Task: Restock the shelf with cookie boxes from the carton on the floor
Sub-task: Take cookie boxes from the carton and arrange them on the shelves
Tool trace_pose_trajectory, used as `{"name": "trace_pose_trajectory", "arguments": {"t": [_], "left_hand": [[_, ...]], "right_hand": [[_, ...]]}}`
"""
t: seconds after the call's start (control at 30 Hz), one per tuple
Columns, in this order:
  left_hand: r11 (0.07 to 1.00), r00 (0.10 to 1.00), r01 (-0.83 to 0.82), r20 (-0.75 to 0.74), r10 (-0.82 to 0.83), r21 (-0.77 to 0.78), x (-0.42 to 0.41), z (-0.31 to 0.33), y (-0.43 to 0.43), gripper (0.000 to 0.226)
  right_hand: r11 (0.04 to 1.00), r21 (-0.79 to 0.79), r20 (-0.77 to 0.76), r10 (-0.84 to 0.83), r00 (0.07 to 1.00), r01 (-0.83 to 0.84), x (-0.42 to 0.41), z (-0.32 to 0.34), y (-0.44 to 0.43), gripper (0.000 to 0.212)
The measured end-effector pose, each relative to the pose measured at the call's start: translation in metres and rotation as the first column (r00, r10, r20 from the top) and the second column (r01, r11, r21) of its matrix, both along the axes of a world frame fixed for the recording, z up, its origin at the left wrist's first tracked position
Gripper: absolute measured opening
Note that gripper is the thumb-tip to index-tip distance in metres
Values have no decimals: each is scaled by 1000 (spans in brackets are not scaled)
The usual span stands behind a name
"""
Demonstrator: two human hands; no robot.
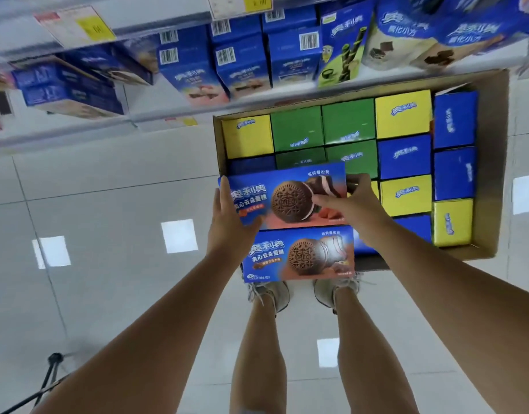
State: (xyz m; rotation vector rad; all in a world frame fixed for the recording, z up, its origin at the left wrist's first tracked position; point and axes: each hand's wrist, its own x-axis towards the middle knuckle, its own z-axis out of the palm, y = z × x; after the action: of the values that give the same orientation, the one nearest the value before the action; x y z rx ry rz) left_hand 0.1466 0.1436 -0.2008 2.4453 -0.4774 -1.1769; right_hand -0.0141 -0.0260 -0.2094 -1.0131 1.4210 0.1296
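A brown carton (493, 162) stands on the floor below the shelf, packed with several yellow, green and blue cookie boxes. I hold a blue and orange cookie box (275, 192) above the carton's near left corner. My left hand (230, 216) grips its left end, and my right hand (350, 204) grips its right end with the thumb across the front. A second cookie box (299, 255) of the same kind sits right beneath the first one, front face up; what holds it is hidden.
The shelf (155, 115) at the top carries rows of blue cookie boxes (242, 64), with price tags (78, 25) on the rail above. Glossy white floor tiles (108, 204) spread left. My legs and shoes (335, 291) stand just behind the carton. A tripod leg (48, 377) shows at bottom left.
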Motion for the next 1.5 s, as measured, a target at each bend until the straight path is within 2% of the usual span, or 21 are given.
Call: {"name": "trace_pose_trajectory", "arguments": {"t": [0.1, 0.17, 0.23, 0.3, 0.37, 0.43, 0.47, 0.53, 0.63, 0.73, 0.8, 0.9, 1.03, 1.1, 1.17, 1.33, 1.5], "left_hand": [[970, 985, -161, -93, 146, -185, 11, 30, -15, 108], [928, 931, -278, -307, 197, -247, 24, 47, -29, 94], [933, 840, -271, -531, 109, -236, 42, 59, -39, 74], [956, 776, -214, -629, 40, -203, 57, 68, -46, 71], [957, 818, -198, -573, 43, -211, 66, 71, -48, 63], [955, 876, -196, -477, 69, -223, 71, 70, -46, 69], [954, 893, -204, -442, 89, -220, 73, 68, -43, 72], [950, 907, -238, -396, 143, -201, 75, 59, -33, 71], [950, 913, -270, -355, 201, -157, 73, 46, -15, 75], [952, 914, -281, -337, 227, -119, 68, 38, 1, 61], [955, 913, -280, -336, 233, -97, 67, 34, 11, 58], [958, 915, -280, -320, 246, -62, 70, 35, 22, 70], [956, 914, -291, -306, 266, -38, 73, 42, 26, 76], [947, 909, -317, -299, 291, -45, 75, 48, 25, 89], [937, 903, -346, -290, 318, -52, 74, 59, 20, 91], [900, 891, -425, -223, 395, -100, 62, 115, -11, 67], [876, 904, -426, -145, 402, -225, 59, 230, -52, 59]], "right_hand": [[997, -48, 37, -51, 998, 52, -6, 29, -20, 72], [996, -33, 84, -75, 994, 78, -9, 51, -37, 75], [997, -16, 144, -75, 987, 78, -9, 68, -49, 74], [997, -27, 196, -60, 979, 66, -6, 78, -56, 68], [1000, -5, 205, 12, 979, -12, -6, 81, -59, 75], [982, 73, 192, 156, 969, -172, -17, 70, -54, 103], [961, 121, 158, 227, 961, -247, -25, 62, -47, 114], [926, 160, 22, 343, 939, -342, -45, 41, -24, 114], [906, 206, -99, 394, 914, -369, -70, 13, 15, 113], [919, 252, -115, 339, 934, -303, -71, -11, 43, 130], [941, 205, -149, 301, 942, -269, -66, -23, 54, 125], [965, 90, -163, 258, 952, -246, -57, -30, 60, 113], [958, 79, -140, 285, 948, -276, -54, -22, 52, 104], [963, 30, -141, 270, 953, -268, -53, -9, 47, 100], [971, -63, -153, 217, 964, -229, -53, 5, 41, 100], [923, -266, -232, 219, 948, -279, -47, 84, 12, 98], [864, -426, -214, 191, 958, -268, -42, 212, -39, 97]]}}
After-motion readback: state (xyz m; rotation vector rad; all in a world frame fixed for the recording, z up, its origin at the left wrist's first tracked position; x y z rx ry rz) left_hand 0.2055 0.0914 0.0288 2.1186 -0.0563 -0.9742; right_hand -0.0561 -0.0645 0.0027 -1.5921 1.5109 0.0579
